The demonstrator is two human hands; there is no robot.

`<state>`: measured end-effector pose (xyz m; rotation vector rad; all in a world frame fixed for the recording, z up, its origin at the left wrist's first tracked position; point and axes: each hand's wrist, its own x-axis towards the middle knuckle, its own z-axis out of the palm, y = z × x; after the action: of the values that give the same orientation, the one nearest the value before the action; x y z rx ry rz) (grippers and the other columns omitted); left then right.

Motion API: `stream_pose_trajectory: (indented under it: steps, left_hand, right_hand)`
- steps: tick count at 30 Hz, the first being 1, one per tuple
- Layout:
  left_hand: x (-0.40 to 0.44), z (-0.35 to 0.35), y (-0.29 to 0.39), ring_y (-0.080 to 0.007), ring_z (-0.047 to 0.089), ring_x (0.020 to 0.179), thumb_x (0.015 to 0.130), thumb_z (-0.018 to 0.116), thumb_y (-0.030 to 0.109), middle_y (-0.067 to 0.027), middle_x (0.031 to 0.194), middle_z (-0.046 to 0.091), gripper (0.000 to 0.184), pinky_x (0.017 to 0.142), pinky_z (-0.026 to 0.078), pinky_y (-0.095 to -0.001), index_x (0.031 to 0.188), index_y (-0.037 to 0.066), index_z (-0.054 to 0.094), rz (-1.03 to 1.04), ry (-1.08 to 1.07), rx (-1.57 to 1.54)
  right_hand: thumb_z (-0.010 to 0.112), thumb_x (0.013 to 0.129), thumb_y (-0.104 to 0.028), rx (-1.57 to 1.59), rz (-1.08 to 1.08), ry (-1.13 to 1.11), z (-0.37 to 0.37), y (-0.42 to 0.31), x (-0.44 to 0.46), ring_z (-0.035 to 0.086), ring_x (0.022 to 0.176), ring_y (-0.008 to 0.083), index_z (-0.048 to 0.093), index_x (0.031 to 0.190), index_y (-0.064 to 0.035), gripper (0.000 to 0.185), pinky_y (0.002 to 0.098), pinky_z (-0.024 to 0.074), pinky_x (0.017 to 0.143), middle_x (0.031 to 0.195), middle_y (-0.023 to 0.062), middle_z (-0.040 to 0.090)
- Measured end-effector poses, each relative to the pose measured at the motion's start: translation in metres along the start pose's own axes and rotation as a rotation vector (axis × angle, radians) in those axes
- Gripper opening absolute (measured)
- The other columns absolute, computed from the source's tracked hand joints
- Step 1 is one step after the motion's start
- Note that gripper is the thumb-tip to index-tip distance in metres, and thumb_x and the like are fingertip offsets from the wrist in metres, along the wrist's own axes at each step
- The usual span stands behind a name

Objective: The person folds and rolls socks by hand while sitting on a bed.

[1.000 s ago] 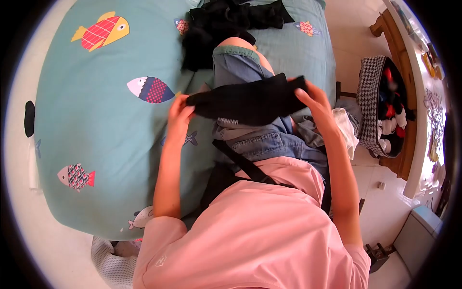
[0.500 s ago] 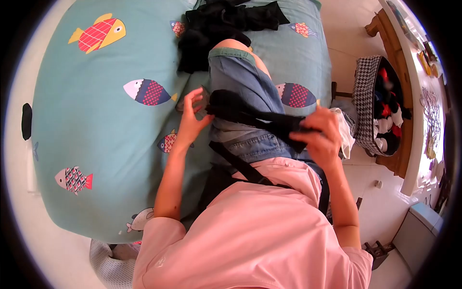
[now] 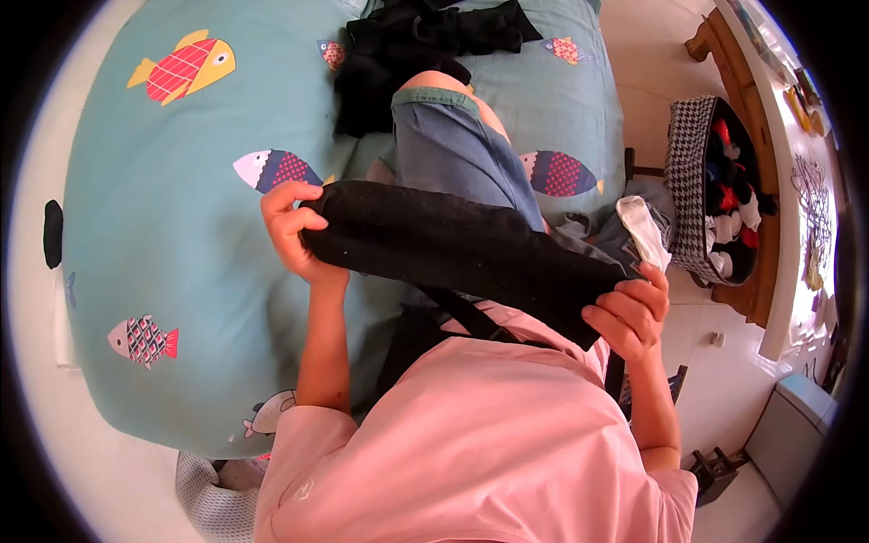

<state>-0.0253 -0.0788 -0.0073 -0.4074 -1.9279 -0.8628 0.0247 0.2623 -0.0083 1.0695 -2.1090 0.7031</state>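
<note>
A long black sock [image 3: 434, 237] is stretched flat between my two hands, above my lap. My left hand [image 3: 299, 231] grips its rounded end, fingers curled over the top edge. Its other end is pinched in my right hand [image 3: 634, 312], which sits lower and nearer my body. Just beyond my right fingers lies a white sock [image 3: 643, 233]; whether they touch it I cannot tell. A heap of black clothing [image 3: 407, 54] rests on the bed ahead of my bent knee.
I sit on a bed with a teal fish-print sheet [image 3: 208, 317]. To the right, a houndstooth basket [image 3: 690, 181] holds several socks, beside a wooden-legged table [image 3: 738, 90]. Grey-blue fabric [image 3: 593, 237] lies by my right thigh. A small black item [image 3: 53, 233] is at the far left.
The black sock was loose and folded, held only by my right hand while my left was open beside it. Now my left hand grips one end and the sock is spread out flat.
</note>
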Motion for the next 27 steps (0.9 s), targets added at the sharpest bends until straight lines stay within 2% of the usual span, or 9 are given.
stream_pose_trajectory:
  steps: [8,10,13,14,16,17,21,23,27]
  left_hand:
    - [0.017,-0.003,0.011,-0.0207,0.053,0.086,0.079,0.06,0.008,-0.0142,0.097,0.052,0.023,0.08,0.042,-0.0316,0.079,0.01,0.038,0.066,0.018,-0.104]
    - [0.023,0.001,0.014,-0.0216,0.054,0.086,0.08,0.06,0.011,-0.0152,0.099,0.053,0.024,0.08,0.043,-0.0324,0.078,0.01,0.036,0.059,0.005,-0.125]
    - [0.028,-0.001,0.015,-0.0217,0.055,0.092,0.078,0.063,0.017,-0.0151,0.103,0.053,0.024,0.081,0.044,-0.0328,0.089,0.009,0.043,-0.292,-0.267,-0.838]
    - [0.026,-0.005,0.021,-0.0203,0.055,0.091,0.076,0.063,0.012,-0.0141,0.101,0.054,0.026,0.08,0.045,-0.0317,0.093,0.007,0.044,-0.52,-0.256,-0.902]
    - [0.023,-0.014,0.036,-0.0176,0.056,0.088,0.072,0.063,0.002,-0.0119,0.097,0.056,0.035,0.077,0.046,-0.0296,0.101,0.005,0.045,-0.979,-0.23,-1.01]
    - [0.026,-0.009,0.044,-0.0117,0.057,0.086,0.073,0.061,0.002,-0.0064,0.097,0.057,0.043,0.074,0.046,-0.0238,0.112,0.003,0.043,-0.997,-0.264,-1.023]
    - [0.029,-0.008,0.05,-0.0089,0.055,0.08,0.075,0.059,0.001,-0.0041,0.094,0.056,0.034,0.07,0.043,-0.0202,0.107,0.001,0.047,-0.925,-0.356,-0.91]
    - [0.025,-0.013,0.043,-0.0083,0.054,0.078,0.075,0.06,0.001,-0.0046,0.093,0.055,0.028,0.068,0.041,-0.0201,0.102,0.002,0.051,-0.816,-0.403,-0.722]
    - [0.027,-0.022,0.043,-0.0092,0.052,0.083,0.075,0.063,0.003,-0.0061,0.097,0.056,0.01,0.07,0.039,-0.0212,0.083,0.0,0.056,-0.872,-0.492,-0.574]
  right_hand:
    - [0.065,0.057,-0.007,-0.029,0.08,0.087,-0.007,0.003,0.005,0.049,0.076,0.0182,0.056,0.073,-0.0166,0.02,0.0423,0.041,0.091,0.08,-0.0003,0.052]
    - [0.066,0.06,-0.008,0.107,0.183,0.103,-0.011,0.005,0.01,0.049,0.076,0.0191,0.054,0.081,-0.0149,0.025,0.0405,0.042,0.088,0.079,0.0024,0.051]
    - [0.069,0.067,-0.011,0.611,0.56,0.281,-0.005,0.004,0.006,0.049,0.078,0.0191,0.047,0.097,-0.0115,0.037,0.036,0.0423,0.083,0.084,0.0057,0.05]
    - [0.069,0.069,-0.012,0.831,0.722,0.365,-0.003,0.003,0.005,0.049,0.079,0.0189,0.044,0.103,-0.0103,0.042,0.0341,0.0422,0.081,0.088,0.0067,0.05]
    - [0.066,0.079,-0.015,0.883,0.941,0.397,-0.009,-0.001,0.01,0.046,0.088,0.0124,0.033,0.114,-0.0092,0.049,0.0248,0.0408,0.075,0.108,0.0048,0.039]
    - [0.066,0.079,-0.016,0.938,0.968,0.418,-0.007,0.001,0.007,0.047,0.089,0.0117,0.034,0.115,-0.0091,0.048,0.0233,0.0408,0.076,0.107,0.0051,0.041]
    - [0.063,0.081,-0.016,1.179,1.055,0.448,-0.009,0.005,0.011,0.05,0.093,0.0113,0.036,0.117,-0.0086,0.046,0.0215,0.0414,0.079,0.107,0.0058,0.047]
    - [0.062,0.082,-0.016,1.217,1.097,0.458,-0.011,0.006,0.016,0.051,0.095,0.0117,0.037,0.118,-0.0084,0.044,0.022,0.0418,0.08,0.106,0.0061,0.05]
    - [0.06,0.084,-0.012,1.272,1.203,0.4,-0.005,0.01,0.014,0.053,0.089,0.0087,0.042,0.114,-0.007,0.036,0.0204,0.042,0.078,0.097,0.0032,0.054]
